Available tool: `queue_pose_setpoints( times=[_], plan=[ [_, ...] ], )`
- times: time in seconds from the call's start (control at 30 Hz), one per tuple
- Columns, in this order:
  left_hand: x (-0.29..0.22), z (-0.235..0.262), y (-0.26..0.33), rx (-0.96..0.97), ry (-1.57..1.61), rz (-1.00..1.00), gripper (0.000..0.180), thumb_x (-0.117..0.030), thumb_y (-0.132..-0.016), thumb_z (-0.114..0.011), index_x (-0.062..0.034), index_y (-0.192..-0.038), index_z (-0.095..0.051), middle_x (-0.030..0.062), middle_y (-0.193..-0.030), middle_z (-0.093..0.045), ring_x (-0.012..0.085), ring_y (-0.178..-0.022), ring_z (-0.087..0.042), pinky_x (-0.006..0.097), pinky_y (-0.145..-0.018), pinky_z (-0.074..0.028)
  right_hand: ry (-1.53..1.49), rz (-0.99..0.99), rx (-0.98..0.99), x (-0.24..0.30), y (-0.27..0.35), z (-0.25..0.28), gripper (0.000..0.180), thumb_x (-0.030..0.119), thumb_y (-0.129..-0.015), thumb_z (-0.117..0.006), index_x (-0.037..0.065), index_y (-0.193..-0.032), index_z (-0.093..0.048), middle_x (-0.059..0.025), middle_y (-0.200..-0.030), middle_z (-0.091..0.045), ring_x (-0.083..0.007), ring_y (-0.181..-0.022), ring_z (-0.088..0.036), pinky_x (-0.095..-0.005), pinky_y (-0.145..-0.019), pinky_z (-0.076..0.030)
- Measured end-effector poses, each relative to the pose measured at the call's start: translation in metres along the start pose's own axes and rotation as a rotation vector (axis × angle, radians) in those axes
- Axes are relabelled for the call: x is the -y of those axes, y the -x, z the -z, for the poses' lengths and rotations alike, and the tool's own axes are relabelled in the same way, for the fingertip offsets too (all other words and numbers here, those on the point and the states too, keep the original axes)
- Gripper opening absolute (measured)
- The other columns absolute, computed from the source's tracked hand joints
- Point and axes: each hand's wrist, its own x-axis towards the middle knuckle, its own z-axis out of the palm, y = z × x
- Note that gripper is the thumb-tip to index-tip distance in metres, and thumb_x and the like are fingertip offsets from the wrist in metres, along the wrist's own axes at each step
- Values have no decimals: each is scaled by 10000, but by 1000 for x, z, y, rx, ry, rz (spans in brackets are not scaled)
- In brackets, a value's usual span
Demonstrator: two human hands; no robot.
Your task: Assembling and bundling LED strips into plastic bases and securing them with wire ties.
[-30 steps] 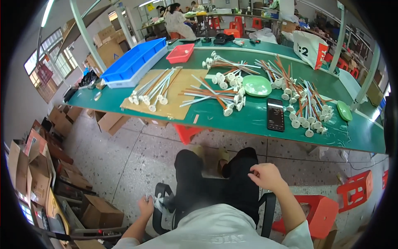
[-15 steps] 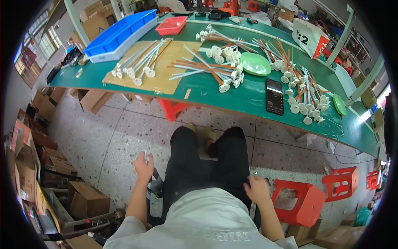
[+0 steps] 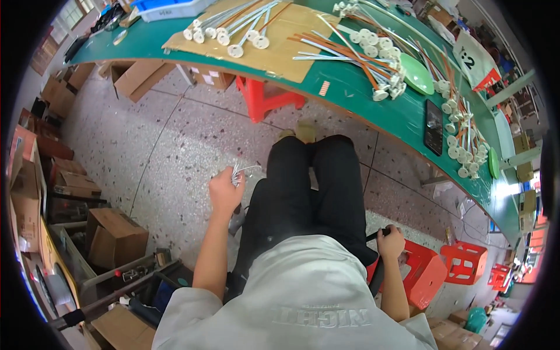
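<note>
My left hand (image 3: 225,191) is closed, held out over the floor beside my left knee. A small bunch of thin white strands (image 3: 238,172), perhaps wire or ties, pokes out of its fingers. At my right side, my right hand (image 3: 392,242) is wrapped round the black armrest (image 3: 377,275) of my seat. On the green table (image 3: 350,108) ahead lie bundles of thin grey and brown rods with white round ends (image 3: 235,51). Another such bundle (image 3: 380,93) is next to a light green plate (image 3: 416,74).
A black phone (image 3: 433,127) lies near the table's front edge. Cardboard (image 3: 280,35) covers part of the tabletop, near a blue and white tray (image 3: 175,10). Red stools (image 3: 429,274) stand at my right, another (image 3: 255,93) under the table. Cardboard boxes (image 3: 116,238) crowd the left.
The view has tilted down and turned left, so the table sits higher. My left hand has closed, with strands now plainly showing. My right hand has come to grip the armrest.
</note>
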Motion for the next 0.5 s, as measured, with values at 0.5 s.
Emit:
queue_pose_setpoints(
  times=[0.5],
  plan=[
    [-5, 6, 8, -67, 130, -75, 230, -188, -793, -690, -13, -731, -553, 192, -646, -566, 387, -600, -580, 452, -547, -438, -83, 2, -110, 3, 9, 0, 248, 247, -741, -724, 41, -876, -687, -161, -877, -665, -364, -857, -645, -449, -771, -513]
  ],
)
